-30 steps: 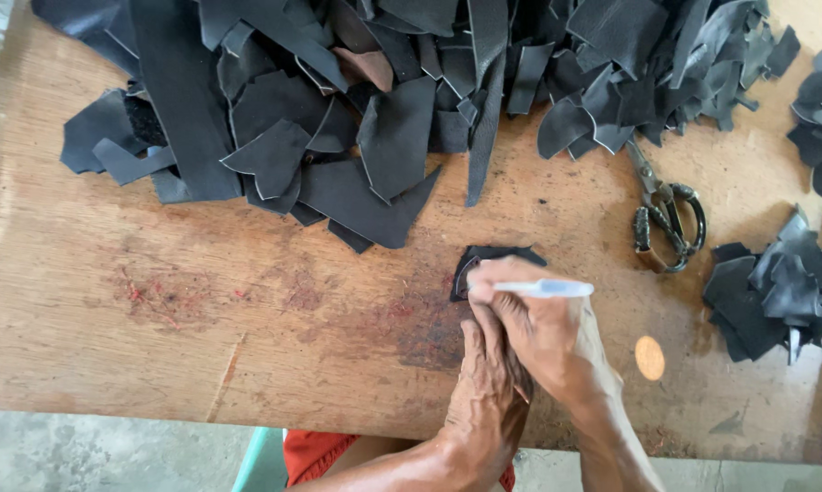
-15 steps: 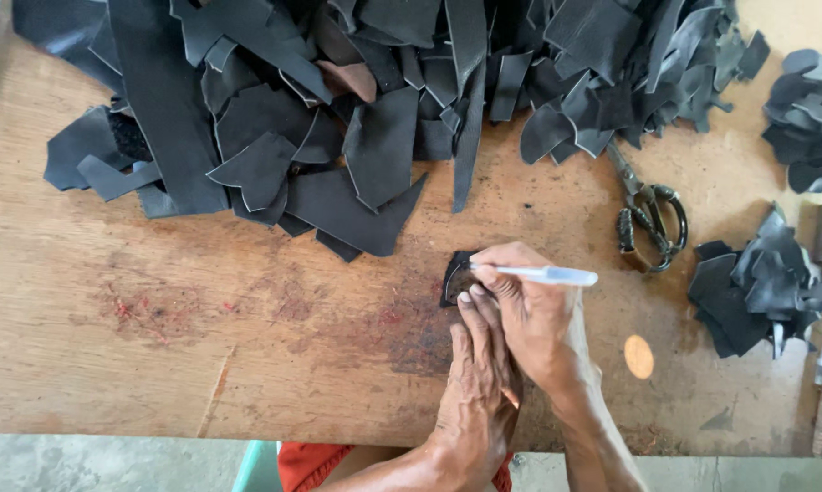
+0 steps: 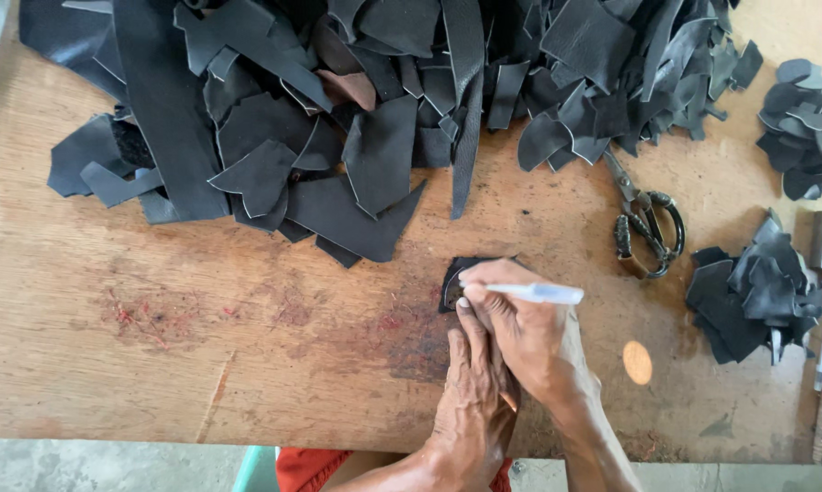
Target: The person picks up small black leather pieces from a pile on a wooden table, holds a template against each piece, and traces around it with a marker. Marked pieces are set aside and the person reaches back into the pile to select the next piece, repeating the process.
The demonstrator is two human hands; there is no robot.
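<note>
A small black leather piece (image 3: 454,277) lies flat on the wooden table (image 3: 201,346), mostly hidden under my hands. My left hand (image 3: 473,392) rests flat on it, fingers stretched forward and pressing down. My right hand (image 3: 529,333) crosses over the left and grips a white pen (image 3: 531,292), whose tip touches the left edge of the piece. A faint light line shows along that edge.
A large heap of black leather scraps (image 3: 374,100) covers the far half of the table. Dark scissors (image 3: 646,219) lie to the right of my hands. Smaller stacks of cut black pieces (image 3: 757,292) sit at the right, another stack (image 3: 807,118) beyond them.
The pen tip has moved slightly along the edge of the small piece. My left hand stays pressed on it. The view has shifted a little.
</note>
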